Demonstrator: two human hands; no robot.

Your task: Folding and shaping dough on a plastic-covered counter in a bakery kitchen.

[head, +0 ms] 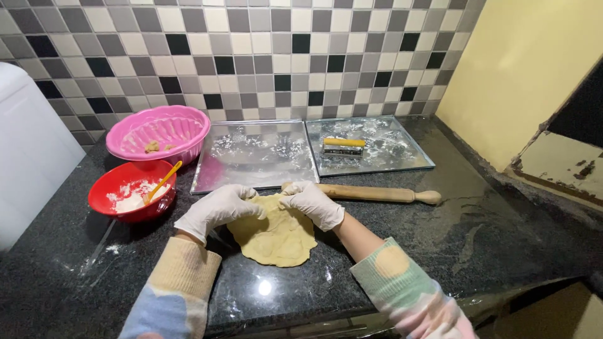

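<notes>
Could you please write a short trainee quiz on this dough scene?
1. True or false: both hands (left hand, right hand) touch the dough.
2. Which bowl holds the spoon? A) pink bowl B) red bowl
3. What lies just behind the dough, in front of the trays?

Key: 1 true; 2 B; 3 the rolling pin.
</notes>
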